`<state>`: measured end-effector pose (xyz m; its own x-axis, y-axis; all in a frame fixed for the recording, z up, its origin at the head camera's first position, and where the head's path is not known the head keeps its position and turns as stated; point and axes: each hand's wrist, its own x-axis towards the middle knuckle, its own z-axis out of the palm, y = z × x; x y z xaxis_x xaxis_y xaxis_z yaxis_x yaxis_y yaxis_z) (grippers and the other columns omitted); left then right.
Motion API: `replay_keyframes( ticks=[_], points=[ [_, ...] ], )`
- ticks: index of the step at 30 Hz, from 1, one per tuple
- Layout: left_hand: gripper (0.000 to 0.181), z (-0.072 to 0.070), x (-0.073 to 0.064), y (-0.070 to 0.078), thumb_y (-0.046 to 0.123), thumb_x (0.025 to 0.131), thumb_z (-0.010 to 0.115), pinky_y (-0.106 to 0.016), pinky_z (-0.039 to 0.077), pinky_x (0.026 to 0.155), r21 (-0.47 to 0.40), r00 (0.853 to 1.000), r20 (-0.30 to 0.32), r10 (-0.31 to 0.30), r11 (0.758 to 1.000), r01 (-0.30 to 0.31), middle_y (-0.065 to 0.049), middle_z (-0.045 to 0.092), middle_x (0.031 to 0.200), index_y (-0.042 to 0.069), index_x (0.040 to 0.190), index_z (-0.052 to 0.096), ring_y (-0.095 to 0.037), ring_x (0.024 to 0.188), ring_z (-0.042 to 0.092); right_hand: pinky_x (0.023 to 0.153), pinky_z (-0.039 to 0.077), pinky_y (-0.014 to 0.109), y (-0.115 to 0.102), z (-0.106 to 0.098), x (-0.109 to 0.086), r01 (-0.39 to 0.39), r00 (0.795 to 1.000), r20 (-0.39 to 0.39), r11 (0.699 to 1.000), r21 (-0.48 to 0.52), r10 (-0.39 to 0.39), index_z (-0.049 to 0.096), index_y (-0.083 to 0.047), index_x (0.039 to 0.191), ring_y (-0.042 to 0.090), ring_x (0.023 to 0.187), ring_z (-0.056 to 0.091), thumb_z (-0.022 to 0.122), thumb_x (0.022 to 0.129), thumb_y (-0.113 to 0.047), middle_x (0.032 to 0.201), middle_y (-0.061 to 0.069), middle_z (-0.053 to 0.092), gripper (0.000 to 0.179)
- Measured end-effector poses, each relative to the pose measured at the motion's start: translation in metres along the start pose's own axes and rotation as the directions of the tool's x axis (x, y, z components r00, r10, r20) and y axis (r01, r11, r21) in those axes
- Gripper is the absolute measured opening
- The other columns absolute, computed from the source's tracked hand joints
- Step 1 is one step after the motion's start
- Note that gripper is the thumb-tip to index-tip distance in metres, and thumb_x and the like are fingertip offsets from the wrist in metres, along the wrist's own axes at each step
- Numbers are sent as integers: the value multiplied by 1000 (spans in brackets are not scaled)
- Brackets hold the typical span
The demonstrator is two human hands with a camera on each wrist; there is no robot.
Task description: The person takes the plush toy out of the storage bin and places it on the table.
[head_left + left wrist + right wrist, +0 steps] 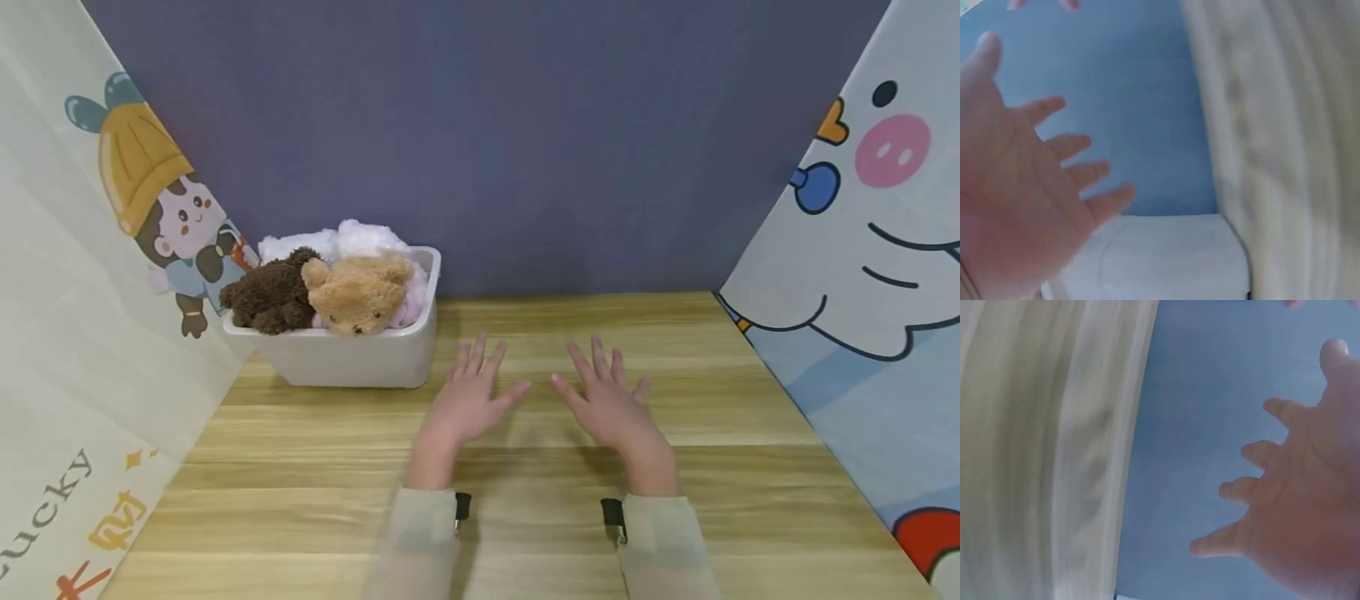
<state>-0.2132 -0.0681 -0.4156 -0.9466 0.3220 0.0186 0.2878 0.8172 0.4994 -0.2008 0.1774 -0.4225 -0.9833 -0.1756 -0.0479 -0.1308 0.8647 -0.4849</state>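
Hovering over the table [300, 467], from the look of it, the left hand [467, 407] and right hand [611, 407] both have fingers fanned wide, nothing held. The bin [360, 360] sits about ten o'clock from the left hand, well apart from the right. It's full of stuffed toys: brown toy [273, 292] toward nine o'clock inside, bear [358, 293] around four, pink toy [412, 302] near three, white toys [367, 237] up at twelve.

My guess is the toys are light, squishy and grippy, no breakage worries; I'd scoop the bear round its head, since it pokes over the front rim. The bin looks like stiff, smooth plastic, maybe a bit slippery, so I'd hook the rim at three and nine o'clock. Can't tell how heavy it is loaded.
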Motion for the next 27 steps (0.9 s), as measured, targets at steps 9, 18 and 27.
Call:
replay_keyframes(
  ticks=[9,18,27],
  points=[
    [61,-87,-42,-26,52,114,37,-55,38,127,-369,908,-321,271,847,-383,-13,44,168,16,164,41,-35,151,49,120,-3,86,-28,-20,34,96,991,81,987,127,-107,-5,-34,172,49,164,-4,37,106,-73,180,14,-12,87],
    [28,-186,-63,-128,15,110,54,-24,60,90,-511,417,-856,-305,615,-600,-7,76,110,-5,108,73,-19,98,70,133,20,62,-82,-33,79,216,934,206,922,321,-291,2,-26,173,36,166,16,43,105,-71,181,10,9,91],
    [25,-200,-54,-224,26,112,42,-31,45,103,-887,438,-360,-824,157,-435,3,62,120,16,121,63,-12,105,56,115,52,55,-147,-14,106,-33,946,266,759,650,-187,23,-15,170,39,140,59,40,115,-48,172,13,37,66]
  ],
)
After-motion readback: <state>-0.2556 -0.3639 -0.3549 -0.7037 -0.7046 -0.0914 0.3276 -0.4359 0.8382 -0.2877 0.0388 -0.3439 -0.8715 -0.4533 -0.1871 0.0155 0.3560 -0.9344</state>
